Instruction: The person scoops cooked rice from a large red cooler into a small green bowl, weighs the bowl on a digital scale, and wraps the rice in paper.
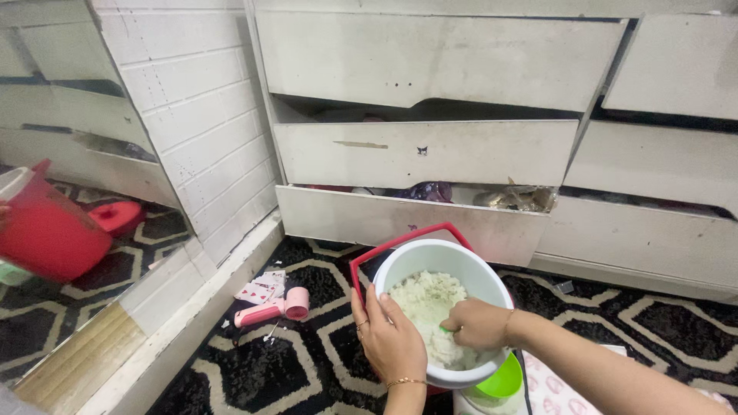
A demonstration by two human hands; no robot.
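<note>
Currently I log these items. White bucket (pixel 461 265), red handle (pixel 400 240) tipped to its far left, on the patterned black-and-cream rug (pixel 307 369), near centre; it holds white crumbly grains (pixel 427 303). My left hand (pixel 392 338) lies fingers spread on the bucket's near-left rim. My right hand (pixel 477 324) is inside, curled round a small green piece (pixel 443 329) against the grains. Green bowl (pixel 500 380) just near of the bucket. Pink hair dryer (pixel 273 309) and playing cards (pixel 261 288) left on the rug. White drawers (pixel 423 154) far, partly open.
</note>
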